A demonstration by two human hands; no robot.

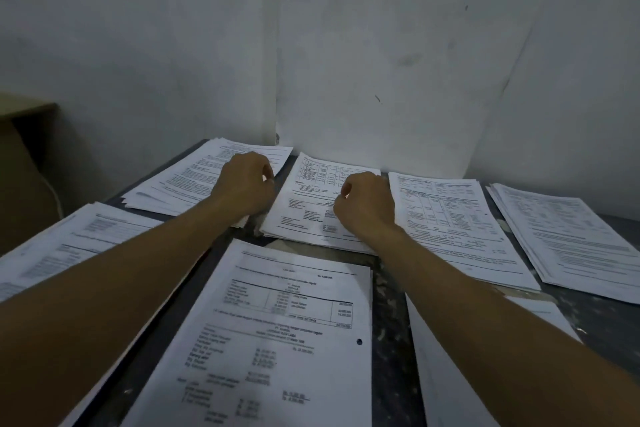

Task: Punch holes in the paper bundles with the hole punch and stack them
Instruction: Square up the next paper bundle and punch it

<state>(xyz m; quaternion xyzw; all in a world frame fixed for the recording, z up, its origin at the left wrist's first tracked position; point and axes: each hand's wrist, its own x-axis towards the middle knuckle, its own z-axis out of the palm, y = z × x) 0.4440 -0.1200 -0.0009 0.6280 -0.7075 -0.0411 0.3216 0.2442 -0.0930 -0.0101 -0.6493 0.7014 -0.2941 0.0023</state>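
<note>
At the back of the worktop [391,350], the left hand [247,189] and right hand [367,204], fingers curled, grip the side edges of the middle paper bundle [304,204]; a punched bundle [277,340] lies nearer.

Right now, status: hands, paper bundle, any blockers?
Left hand and right hand curled at either side edge of the white printed centre-back paper bundle. Near white printed sheet shows one punched hole. Hole punch not in view.

Head-worn view, forward and downward
</note>
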